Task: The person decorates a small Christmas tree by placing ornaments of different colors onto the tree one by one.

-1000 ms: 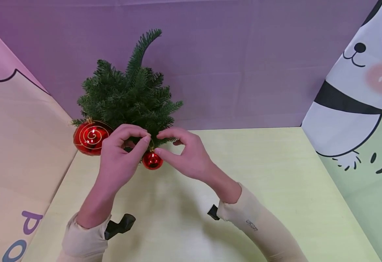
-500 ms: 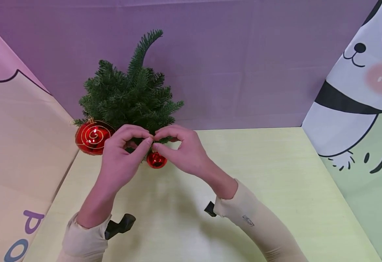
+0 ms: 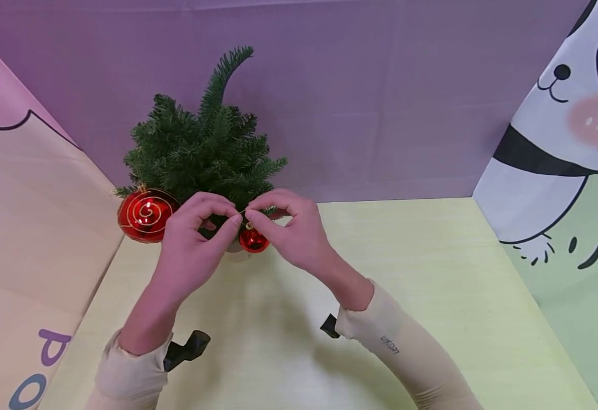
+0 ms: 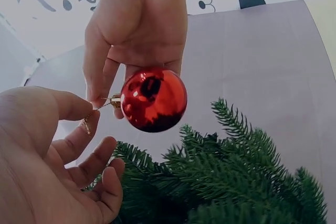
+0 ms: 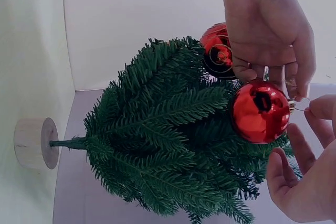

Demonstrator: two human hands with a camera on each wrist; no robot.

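A small shiny red bauble point(image 3: 254, 240) with a gold cap hangs below my fingers, in front of the small artificial Christmas tree point(image 3: 201, 148). Thumb and forefinger of my left hand point(image 3: 192, 242) pinch the thin gold cord point(image 4: 87, 121), whose loose end dangles beneath them in the left wrist view. My right hand point(image 3: 297, 234) pinches the same cord close to the bauble's cap, so a short piece of it spans the two hands. From the right wrist view, the bauble point(image 5: 261, 112) overlaps the tree's branches.
A larger red bauble with a gold spiral point(image 3: 147, 214) hangs at the tree's left side. The tree stands on a round wooden base point(image 5: 35, 142) on a pale table point(image 3: 421, 273). Behind it rises a purple cloth backdrop point(image 3: 355, 102); printed panels flank both sides.
The small bauble has shifted right and slightly up. My right hand first came in to the left hand and the cord, then drew slightly right; the left hand moved slightly right.
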